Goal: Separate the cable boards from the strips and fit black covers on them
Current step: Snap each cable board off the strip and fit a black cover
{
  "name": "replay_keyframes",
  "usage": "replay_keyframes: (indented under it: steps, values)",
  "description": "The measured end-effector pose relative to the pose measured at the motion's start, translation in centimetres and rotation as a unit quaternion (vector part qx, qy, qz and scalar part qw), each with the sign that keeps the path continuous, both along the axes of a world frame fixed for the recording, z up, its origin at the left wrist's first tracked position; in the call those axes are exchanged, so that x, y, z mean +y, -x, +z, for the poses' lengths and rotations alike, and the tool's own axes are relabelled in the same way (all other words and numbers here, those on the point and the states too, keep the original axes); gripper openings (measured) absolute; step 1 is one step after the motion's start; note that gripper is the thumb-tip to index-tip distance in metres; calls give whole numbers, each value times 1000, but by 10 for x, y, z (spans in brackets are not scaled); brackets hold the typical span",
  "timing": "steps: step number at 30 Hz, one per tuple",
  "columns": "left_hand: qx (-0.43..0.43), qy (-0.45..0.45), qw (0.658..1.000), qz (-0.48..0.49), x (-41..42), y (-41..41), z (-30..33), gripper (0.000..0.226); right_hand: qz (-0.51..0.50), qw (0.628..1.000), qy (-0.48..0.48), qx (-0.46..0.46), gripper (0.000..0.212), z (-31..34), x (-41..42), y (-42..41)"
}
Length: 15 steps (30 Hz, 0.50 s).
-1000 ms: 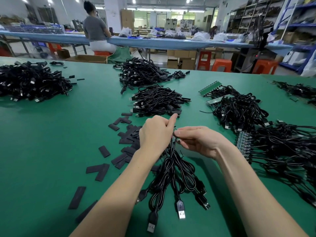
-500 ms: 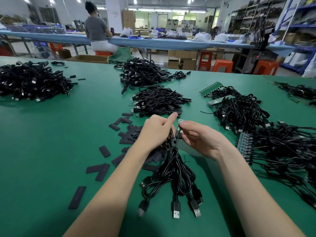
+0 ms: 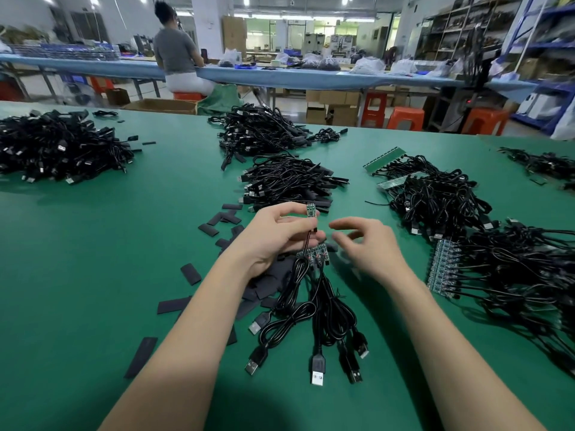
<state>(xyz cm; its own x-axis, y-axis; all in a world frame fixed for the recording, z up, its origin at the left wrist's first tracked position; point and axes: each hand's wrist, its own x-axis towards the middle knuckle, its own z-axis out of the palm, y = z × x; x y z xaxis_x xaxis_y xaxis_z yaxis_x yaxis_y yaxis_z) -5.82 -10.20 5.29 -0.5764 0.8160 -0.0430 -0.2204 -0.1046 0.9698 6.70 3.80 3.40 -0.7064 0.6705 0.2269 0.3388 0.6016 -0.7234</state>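
Pinching cable board [image 3: 310, 210], left hand [image 3: 273, 236]; right hand [image 3: 368, 247] loose, blurred, holding nothing.

The little board [image 3: 310, 210] I pinch in my left hand [image 3: 273, 241] is green with tiny dark specks, and its thin wire [image 3: 308, 241] shows red. The cables [image 3: 320, 309] under my hands are black, their plugs [image 3: 317, 373] black with silver tips. The covers [image 3: 190, 274] are matte black. The table [image 3: 93, 259] is plain green. The stools [image 3: 406, 118] behind it are orange.
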Motion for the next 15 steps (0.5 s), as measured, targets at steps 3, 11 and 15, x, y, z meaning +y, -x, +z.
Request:
replay_keyframes:
  steps: [3,11,15]
  values:
    - [-18,0,1000,23,-3,0,2,21,33,994,-68,-79,11,-7,-3,3]
    - [-6,29,999,18,-2,-1,2,12,20,986,-64,-152,16,5,7,5]
    - [-28,20,999,-5,-1,-3,1,7,-4,983,183,16,15,14,8,-5]
